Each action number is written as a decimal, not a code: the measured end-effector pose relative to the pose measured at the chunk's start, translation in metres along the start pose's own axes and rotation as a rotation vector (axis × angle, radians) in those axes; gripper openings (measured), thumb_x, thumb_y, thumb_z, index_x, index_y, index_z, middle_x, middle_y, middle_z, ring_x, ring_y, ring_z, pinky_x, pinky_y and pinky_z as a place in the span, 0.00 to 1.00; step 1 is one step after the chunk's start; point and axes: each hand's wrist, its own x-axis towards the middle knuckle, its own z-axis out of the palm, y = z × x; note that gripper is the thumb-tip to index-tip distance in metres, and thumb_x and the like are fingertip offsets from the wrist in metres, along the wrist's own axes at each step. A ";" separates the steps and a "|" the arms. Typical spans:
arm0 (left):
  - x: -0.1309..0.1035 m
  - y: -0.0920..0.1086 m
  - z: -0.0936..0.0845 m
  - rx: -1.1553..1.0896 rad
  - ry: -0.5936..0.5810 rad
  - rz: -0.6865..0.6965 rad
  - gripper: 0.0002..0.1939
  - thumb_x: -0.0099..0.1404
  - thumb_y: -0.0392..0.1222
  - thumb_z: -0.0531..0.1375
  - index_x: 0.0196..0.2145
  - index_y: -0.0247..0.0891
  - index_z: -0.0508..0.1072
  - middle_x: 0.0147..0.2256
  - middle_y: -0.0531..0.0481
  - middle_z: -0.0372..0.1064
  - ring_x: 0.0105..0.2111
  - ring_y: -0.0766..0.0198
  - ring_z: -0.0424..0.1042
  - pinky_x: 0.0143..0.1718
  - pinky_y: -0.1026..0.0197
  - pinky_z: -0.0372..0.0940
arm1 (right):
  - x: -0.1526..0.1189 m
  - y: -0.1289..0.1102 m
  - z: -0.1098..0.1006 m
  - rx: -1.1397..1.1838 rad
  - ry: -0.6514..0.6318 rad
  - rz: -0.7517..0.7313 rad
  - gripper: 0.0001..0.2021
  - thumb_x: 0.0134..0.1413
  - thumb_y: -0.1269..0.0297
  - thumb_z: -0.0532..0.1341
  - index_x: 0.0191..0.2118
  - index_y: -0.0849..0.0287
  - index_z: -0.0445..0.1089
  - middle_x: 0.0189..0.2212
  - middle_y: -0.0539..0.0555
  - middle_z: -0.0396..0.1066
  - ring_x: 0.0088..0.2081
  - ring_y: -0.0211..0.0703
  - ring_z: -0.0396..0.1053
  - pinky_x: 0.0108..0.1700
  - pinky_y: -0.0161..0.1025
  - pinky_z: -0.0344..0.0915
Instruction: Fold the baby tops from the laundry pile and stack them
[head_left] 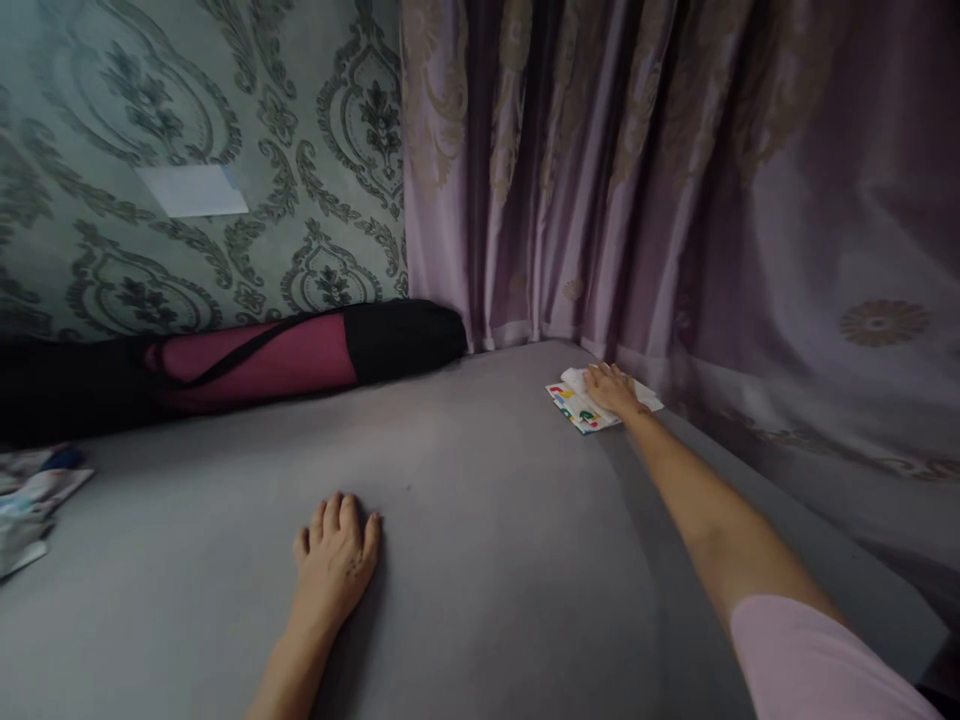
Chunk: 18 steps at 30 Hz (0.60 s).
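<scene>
Where right hand (611, 390) meets cloth (574, 380), print (586, 416) seems illegible.

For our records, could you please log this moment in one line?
left hand: palm-down on grey surface; right hand: on printed item near curtain; bag: along wall

Curtain (562, 200) beyond right hand (611, 389), room leftward

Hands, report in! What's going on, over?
Left hand palm down on grey surface. Right hand on colourful-printed white item. Nothing visibly blocking; purple curtain close behind.
</scene>
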 end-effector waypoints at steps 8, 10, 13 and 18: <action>0.001 0.000 -0.002 0.008 -0.039 -0.009 0.31 0.68 0.50 0.41 0.61 0.27 0.60 0.63 0.34 0.53 0.64 0.47 0.50 0.62 0.44 0.46 | -0.005 -0.006 0.021 0.010 -0.183 0.104 0.32 0.62 0.42 0.31 0.69 0.42 0.40 0.70 0.51 0.32 0.68 0.66 0.30 0.60 0.72 0.34; 0.001 0.000 -0.003 0.015 -0.049 -0.006 0.31 0.68 0.50 0.41 0.61 0.27 0.59 0.64 0.34 0.52 0.64 0.47 0.50 0.62 0.44 0.45 | -0.007 -0.008 0.021 0.017 -0.179 0.106 0.32 0.61 0.41 0.32 0.69 0.40 0.40 0.71 0.50 0.31 0.68 0.67 0.29 0.60 0.73 0.33; 0.001 -0.001 -0.004 0.020 -0.060 0.001 0.32 0.68 0.51 0.41 0.61 0.27 0.59 0.64 0.35 0.51 0.64 0.47 0.49 0.62 0.44 0.46 | -0.008 -0.010 0.020 0.013 -0.176 0.113 0.32 0.61 0.41 0.32 0.68 0.39 0.40 0.70 0.51 0.32 0.68 0.68 0.29 0.60 0.74 0.33; 0.000 -0.001 -0.003 0.018 -0.047 0.006 0.31 0.69 0.50 0.41 0.61 0.27 0.59 0.64 0.34 0.52 0.64 0.47 0.50 0.62 0.44 0.46 | -0.009 -0.012 0.018 0.003 -0.189 0.127 0.32 0.61 0.42 0.32 0.68 0.40 0.42 0.70 0.51 0.32 0.68 0.68 0.29 0.60 0.74 0.31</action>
